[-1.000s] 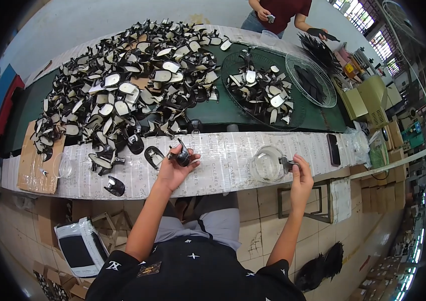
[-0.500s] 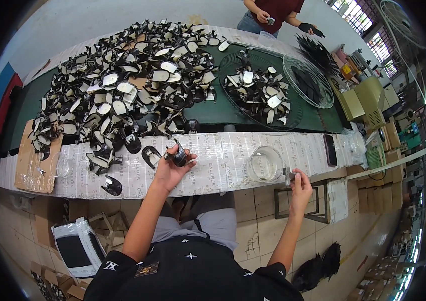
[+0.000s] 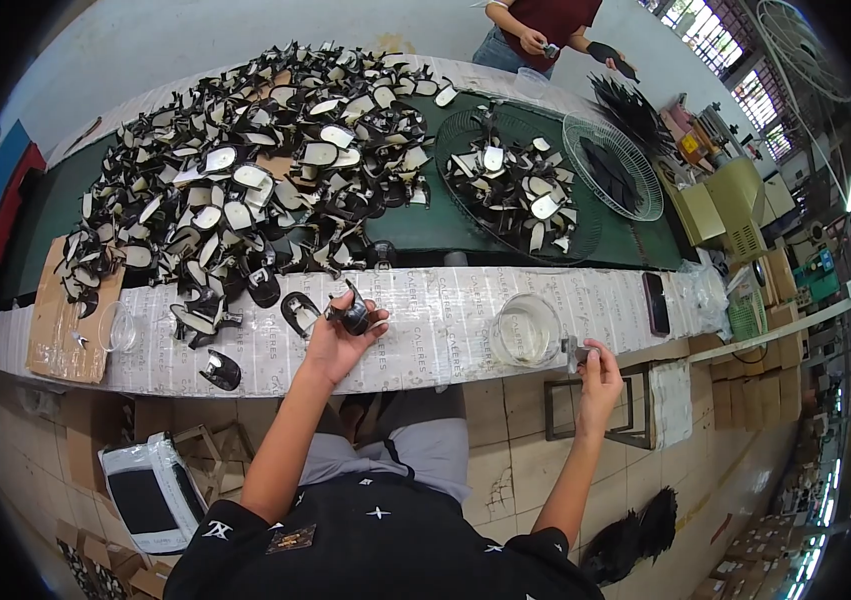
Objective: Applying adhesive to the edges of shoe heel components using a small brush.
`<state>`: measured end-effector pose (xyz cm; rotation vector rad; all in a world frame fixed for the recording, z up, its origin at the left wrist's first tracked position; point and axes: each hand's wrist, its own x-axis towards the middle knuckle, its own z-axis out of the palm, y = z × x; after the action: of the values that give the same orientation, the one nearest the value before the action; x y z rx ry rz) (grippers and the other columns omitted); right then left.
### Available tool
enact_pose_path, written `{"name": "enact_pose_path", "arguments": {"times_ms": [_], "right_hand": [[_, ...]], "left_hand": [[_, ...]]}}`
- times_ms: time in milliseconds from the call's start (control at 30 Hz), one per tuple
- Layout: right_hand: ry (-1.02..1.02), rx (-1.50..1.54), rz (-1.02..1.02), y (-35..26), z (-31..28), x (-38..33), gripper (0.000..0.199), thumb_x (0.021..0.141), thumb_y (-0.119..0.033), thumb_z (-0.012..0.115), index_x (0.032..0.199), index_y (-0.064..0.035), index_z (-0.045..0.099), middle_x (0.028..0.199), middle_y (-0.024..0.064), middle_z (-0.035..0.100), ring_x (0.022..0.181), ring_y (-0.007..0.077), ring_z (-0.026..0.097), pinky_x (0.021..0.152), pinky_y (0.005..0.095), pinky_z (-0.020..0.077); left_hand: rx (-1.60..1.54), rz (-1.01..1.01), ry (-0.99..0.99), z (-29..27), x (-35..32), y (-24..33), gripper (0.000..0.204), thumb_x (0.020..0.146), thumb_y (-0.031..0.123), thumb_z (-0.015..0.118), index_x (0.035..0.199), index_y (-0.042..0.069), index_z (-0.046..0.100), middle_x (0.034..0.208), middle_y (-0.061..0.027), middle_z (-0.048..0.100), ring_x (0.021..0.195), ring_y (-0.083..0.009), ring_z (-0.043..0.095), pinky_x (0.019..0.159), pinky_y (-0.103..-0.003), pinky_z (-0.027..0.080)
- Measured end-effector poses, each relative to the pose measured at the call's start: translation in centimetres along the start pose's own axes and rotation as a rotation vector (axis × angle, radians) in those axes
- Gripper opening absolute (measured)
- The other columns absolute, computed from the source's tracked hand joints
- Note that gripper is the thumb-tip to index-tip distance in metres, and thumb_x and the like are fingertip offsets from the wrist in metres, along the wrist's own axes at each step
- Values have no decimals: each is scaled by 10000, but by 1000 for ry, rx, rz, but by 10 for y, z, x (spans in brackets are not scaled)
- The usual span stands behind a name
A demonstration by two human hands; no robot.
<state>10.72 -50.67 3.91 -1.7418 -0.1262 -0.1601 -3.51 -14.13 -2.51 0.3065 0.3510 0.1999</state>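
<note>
A glossy black heel part of a shoe [image 3: 354,317] is in my left hand [image 3: 335,350], tilted up between thumb and fingers above the table's near side. My right hand [image 3: 599,378] pinches a small grey piece [image 3: 573,355] at the table edge; its kind is too small to make out. Just left of that piece stands a clear round tub [image 3: 527,332]. Close to my left hand lie another black heel part with a pale inside [image 3: 299,313] and a dark one [image 3: 220,370] by the near edge.
A large heap of black-and-white heel parts [image 3: 235,215] covers the table's left and middle. Right of it are a wire basket [image 3: 585,235] of more parts and another wire basket [image 3: 657,200] with black strips. A phone [image 3: 656,304] lies at right. A co-worker [image 3: 535,30] stands across the table.
The view has shifted slightly. Both hands keep their holds in nearly the same places; the co-worker's hands have moved a little.
</note>
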Motion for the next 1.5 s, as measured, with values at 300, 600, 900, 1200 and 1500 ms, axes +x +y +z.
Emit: {"name": "enact_pose_path", "arguments": {"times_ms": [300, 600, 900, 1200, 1500], "right_hand": [[1, -29, 24, -3, 5, 1, 246, 963, -166, 583, 1127, 9, 639, 898, 14, 618, 723, 67, 527, 680, 211, 449], [-23, -102, -201, -10, 9, -5, 208, 959, -112, 571, 1108, 15, 640, 1044, 62, 639, 890, 119, 583, 759, 240, 481], [-82, -529, -458, -24, 9, -12, 157, 933, -72, 582, 1051, -12, 667, 1158, 136, 625, 1015, 248, 616, 856, 321, 491], [-90, -390, -362, -23, 4, -15, 150, 937, -77, 586, 1039, -11, 674, 1179, 124, 627, 1024, 219, 608, 851, 313, 488], [-142, 142, -250, 1, -5, -11, 110, 919, -56, 620, 1017, -11, 641, 1323, 185, 538, 1092, 196, 579, 962, 306, 444]], "left_hand": [[-26, -1, 0, -2, 1, 2, 265, 906, 288, 617, 909, 25, 591, 904, -97, 628, 961, -300, 618, 888, -426, 504], [-8, -2, -1, 2, 0, 1, 287, 905, 296, 616, 874, 11, 602, 897, -102, 628, 963, -295, 616, 884, -422, 505], [-15, 1, 2, 0, 2, 1, 292, 912, 297, 608, 870, 8, 599, 905, -107, 625, 958, -301, 615, 889, -429, 500], [-18, 3, -19, 0, 2, 1, 317, 912, 303, 604, 883, -12, 600, 912, -113, 621, 962, -307, 613, 881, -422, 508], [-6, 9, 1, 1, 1, 1, 309, 908, 298, 610, 878, -10, 604, 909, -111, 621, 959, -303, 618, 875, -420, 513]]}}
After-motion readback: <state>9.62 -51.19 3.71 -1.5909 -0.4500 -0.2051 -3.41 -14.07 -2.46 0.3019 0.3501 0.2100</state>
